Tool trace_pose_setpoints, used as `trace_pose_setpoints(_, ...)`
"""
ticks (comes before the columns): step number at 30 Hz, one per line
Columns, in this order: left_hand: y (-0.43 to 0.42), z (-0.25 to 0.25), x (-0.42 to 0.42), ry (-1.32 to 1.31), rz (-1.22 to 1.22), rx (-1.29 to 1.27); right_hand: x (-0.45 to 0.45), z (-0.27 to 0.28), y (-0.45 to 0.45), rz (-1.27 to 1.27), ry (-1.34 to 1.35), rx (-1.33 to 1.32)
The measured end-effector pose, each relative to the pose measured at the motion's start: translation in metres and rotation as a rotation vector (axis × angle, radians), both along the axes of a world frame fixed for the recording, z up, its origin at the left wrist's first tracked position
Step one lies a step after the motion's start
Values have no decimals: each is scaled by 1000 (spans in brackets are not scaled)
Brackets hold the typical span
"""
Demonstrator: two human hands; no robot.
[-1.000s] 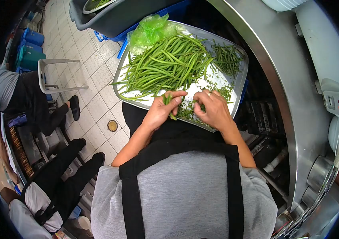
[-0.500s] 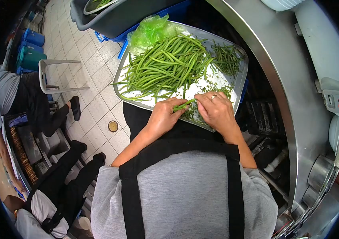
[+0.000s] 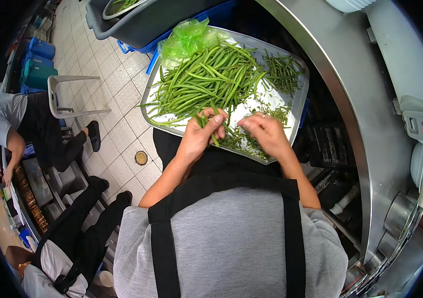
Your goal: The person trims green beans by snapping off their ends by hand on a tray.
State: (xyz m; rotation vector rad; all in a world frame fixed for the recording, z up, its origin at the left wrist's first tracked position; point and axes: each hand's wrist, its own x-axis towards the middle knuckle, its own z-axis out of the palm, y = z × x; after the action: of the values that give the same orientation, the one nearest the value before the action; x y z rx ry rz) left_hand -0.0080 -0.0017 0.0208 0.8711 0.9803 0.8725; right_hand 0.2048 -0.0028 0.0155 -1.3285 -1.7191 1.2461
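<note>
My left hand (image 3: 200,133) is closed round a few green beans, whose ends stick out above and below the fingers. Just right of it, over scattered bean bits (image 3: 241,140), is my right hand (image 3: 266,133), its thumb and fingertips pinched together; anything between them is too small to make out. Both hands are over the near edge of a metal tray (image 3: 299,107). A big pile of long green beans (image 3: 206,79) covers the tray's left and middle. Darker, thinner beans (image 3: 283,73) lie at its right back corner, and a green plastic bag (image 3: 186,40) at the left back.
A grey tub (image 3: 147,25) stands behind the tray. Along the right runs a steel counter (image 3: 340,84). Two other people, one in a grey shirt (image 3: 3,116) and one in black trousers (image 3: 89,213), are at the left, near a pale stool (image 3: 55,97) on the tiled floor.
My hands came together on a bean half a second ago and are now apart. The left has turned upward with its beans. At the left, the grey-shirted person's arms have moved.
</note>
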Motion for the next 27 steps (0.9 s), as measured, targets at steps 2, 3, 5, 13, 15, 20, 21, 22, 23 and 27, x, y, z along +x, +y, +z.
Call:
trace_pose_setpoints(2, 0, -2, 1, -69, 70, 21, -11, 5, -7, 64, -60, 7)
trace_pose_setpoints(3, 0, -2, 0, -103, 101, 31, -14, 8, -9, 93, -89, 10)
trace_pose_setpoints(5, 0, -3, -1, -128, 126, 13, -14, 0, -7, 130, -94, -64)
trace_pose_setpoints(13, -1, -3, -3, -154, 118, 18, -6, -1, -5, 79, -21, -122)
trace_pose_setpoints(15, -8, 5, 2, -70, 37, 222, -5, -7, -3, -70, -57, -26)
trace_pose_setpoints(20, -9, 11, 9, 43, -25, 462, -12, 3, 11, -332, -100, 203)
trace_pose_setpoints(21, -8, 13, 7, 49, -36, 498, -7, -1, 17, -397, -61, 156)
trace_pose_setpoints(22, -9, 14, 1, 55, -47, 533, 1, -11, 25, -461, -20, 108)
trace_pose_setpoints(23, -10, 16, -3, 63, -53, 568, 9, -20, 33, -520, 22, 58)
trace_pose_setpoints(27, -15, 11, -3, -64, -15, 232, 11, -11, 46, -370, -648, 200)
